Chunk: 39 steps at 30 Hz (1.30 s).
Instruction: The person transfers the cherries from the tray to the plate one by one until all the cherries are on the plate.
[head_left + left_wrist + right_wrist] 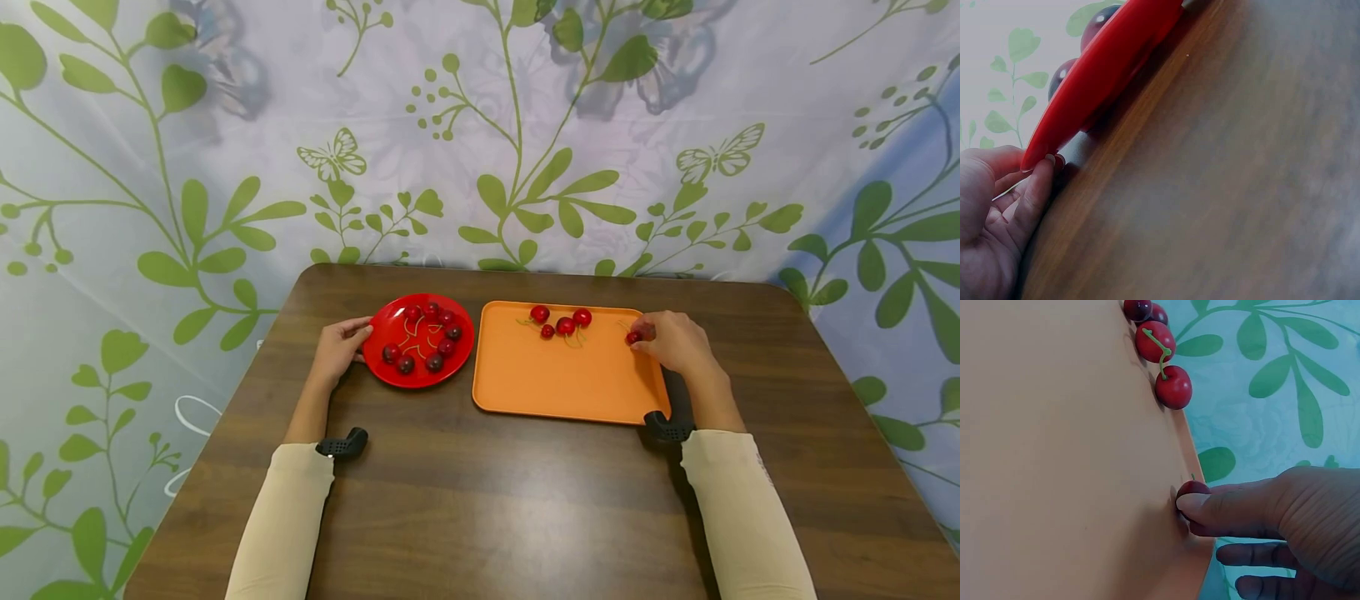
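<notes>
My left hand [339,348] pinches the left rim of a round red plate [390,325], thumb above and fingers beneath, as the left wrist view shows. On that plate lie several dark red cherries [434,362], set in a rough ring with stems turned inward. Over the right end of an orange tray [555,383], my right hand [678,342] holds a red cherry [1192,489] between thumb and fingers. Several more cherries [565,326] with green stems sit along the tray's far side; in the right wrist view they line up near the rim.
Plate and tray stand side by side on a brown wooden table [480,500], a narrow gap between them. Behind the table's far edge hangs a pale cloth [420,167] printed with green leaves and butterflies.
</notes>
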{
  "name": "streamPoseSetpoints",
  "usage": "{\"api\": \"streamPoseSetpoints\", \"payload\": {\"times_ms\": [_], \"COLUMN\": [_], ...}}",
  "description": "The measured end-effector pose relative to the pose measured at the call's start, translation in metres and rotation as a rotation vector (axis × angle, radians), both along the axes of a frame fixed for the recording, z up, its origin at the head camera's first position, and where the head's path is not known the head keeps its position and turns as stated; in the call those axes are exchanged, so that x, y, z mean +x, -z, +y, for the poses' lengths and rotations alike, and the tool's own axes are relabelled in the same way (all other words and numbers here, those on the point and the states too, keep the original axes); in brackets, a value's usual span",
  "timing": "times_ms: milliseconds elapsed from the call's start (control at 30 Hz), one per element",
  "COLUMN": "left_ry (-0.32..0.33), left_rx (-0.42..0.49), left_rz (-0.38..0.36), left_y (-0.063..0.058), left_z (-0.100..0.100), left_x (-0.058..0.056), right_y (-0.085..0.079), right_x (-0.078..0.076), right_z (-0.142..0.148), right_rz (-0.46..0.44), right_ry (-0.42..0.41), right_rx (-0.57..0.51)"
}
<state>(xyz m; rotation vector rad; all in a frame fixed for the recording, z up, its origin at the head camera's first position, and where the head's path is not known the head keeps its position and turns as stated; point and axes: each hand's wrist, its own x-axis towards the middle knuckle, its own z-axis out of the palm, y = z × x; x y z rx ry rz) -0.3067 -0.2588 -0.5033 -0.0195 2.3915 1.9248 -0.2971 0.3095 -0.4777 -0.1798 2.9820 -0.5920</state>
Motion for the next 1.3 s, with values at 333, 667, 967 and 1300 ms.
{"api": "streamPoseSetpoints", "payload": {"times_ms": [333, 667, 967, 1300], "left_ry": [-0.006, -0.005, -0.003, -0.002], "left_rx": [-0.009, -0.009, -0.005, -0.02], "left_rz": [-0.008, 0.004, 0.003, 0.004], "left_y": [-0.001, -0.002, -0.001, -0.002], "left_z": [0.0, 0.001, 0.001, 0.0], "left_x": [0.0, -0.002, -0.002, 0.001], "right_y": [0.0, -0.008, -0.023, -0.03], "right_x": [-0.002, 0.002, 0.011, 0.025], "right_z": [-0.002, -0.012, -0.039, -0.083], "right_rz": [0.041, 0.134, 0.253, 0.287], "right_ry": [0.013, 0.05, -0.053, -0.167], "right_rx": [-0.051, -0.145, -0.189, -0.192]}}
